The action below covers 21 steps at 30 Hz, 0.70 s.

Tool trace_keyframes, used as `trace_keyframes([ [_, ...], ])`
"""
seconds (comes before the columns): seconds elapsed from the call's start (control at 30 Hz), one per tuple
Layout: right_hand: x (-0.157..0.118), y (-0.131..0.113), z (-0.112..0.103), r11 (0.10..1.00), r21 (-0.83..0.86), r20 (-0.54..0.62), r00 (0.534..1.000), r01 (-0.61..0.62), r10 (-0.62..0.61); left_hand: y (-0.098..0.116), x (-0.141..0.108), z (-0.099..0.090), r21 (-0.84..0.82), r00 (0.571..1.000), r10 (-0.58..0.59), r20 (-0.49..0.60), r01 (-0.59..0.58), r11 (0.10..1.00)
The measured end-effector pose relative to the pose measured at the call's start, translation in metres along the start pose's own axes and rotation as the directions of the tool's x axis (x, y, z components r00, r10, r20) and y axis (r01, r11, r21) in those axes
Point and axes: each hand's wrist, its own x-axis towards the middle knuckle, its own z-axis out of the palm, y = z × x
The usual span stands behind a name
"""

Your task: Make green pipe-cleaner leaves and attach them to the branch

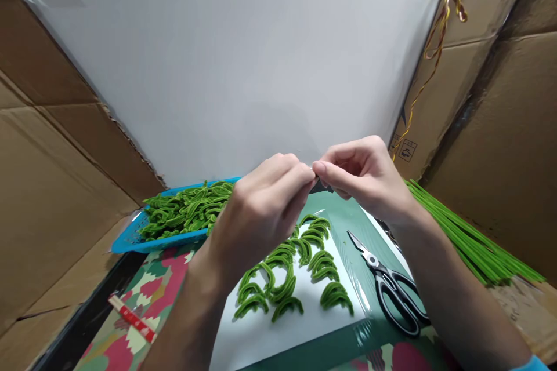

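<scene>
My left hand (272, 200) is closed, its fingers pinched together above the white sheet (243, 343). The fingertips of my right hand (363, 177) meet it in a pinch. Whatever lies between the fingertips is too small and hidden to name. Below them, several curved green pipe cleaner pieces (335, 295) lie in groups on the sheet. To the left, a blue basket (124, 239) holds a heap of similar bent green pieces (187, 211), partly behind my left hand. Black-handled scissors (389, 287) lie slightly open on the green mat, near my right forearm.
Long straight green pipe cleaners (472, 237) lie in a bundle at the right. A red and white strip (133, 319) rests on the patterned cover at left. Cardboard walls (500, 139) flank a white back panel (243, 58). Twisted yellow-brown wire (446, 17) hangs at upper right.
</scene>
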Motion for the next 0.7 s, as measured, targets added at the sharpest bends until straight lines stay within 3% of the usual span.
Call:
trace_keyframes([
  [0.07,0.002,0.004,0.003,0.992,0.088,-0.002,0.996,-0.089,0.089,-0.004,-0.002,0.002,0.17,0.994,0.11,0.005,-0.11,0.979],
  [0.13,0.002,0.008,0.008,0.993,0.074,-0.043,0.995,-0.091,0.094,-0.008,-0.004,0.005,0.175,0.995,0.094,-0.044,-0.085,0.981],
  [0.2,0.001,0.009,0.011,0.996,-0.086,-0.112,0.994,-0.004,-0.005,-0.009,-0.005,0.007,-0.015,0.993,-0.08,-0.085,0.079,0.997],
  [0.23,0.0,0.008,0.012,0.979,-0.195,-0.132,0.988,0.056,-0.082,-0.009,-0.004,0.007,-0.165,0.977,-0.207,-0.048,0.197,0.966],
  [0.27,-0.001,0.008,0.012,0.949,-0.294,-0.129,0.979,0.112,-0.155,-0.009,-0.004,0.007,-0.321,0.945,-0.324,0.034,0.318,0.892],
  [0.33,-0.002,0.006,0.01,0.882,-0.42,-0.074,0.961,0.213,-0.268,-0.01,-0.002,0.005,-0.569,0.86,-0.452,0.237,0.5,0.653],
  [0.4,-0.002,0.006,0.006,0.822,-0.485,-0.015,0.937,0.299,-0.35,-0.011,-0.001,0.006,-0.707,0.8,-0.475,0.368,0.572,0.416],
  [0.47,-0.002,0.007,0.001,0.75,-0.557,0.02,0.909,0.357,-0.417,-0.013,-0.001,0.009,-0.768,0.759,-0.49,0.429,0.592,0.245],
  [0.57,-0.002,0.011,-0.004,0.652,-0.652,0.067,0.886,0.387,-0.459,-0.015,-0.002,0.014,-0.773,0.698,-0.522,0.49,0.625,0.11],
  [0.7,-0.002,0.018,-0.005,0.594,-0.697,0.129,0.885,0.402,-0.447,-0.016,-0.004,0.017,-0.767,0.669,-0.582,0.463,0.631,0.115],
])
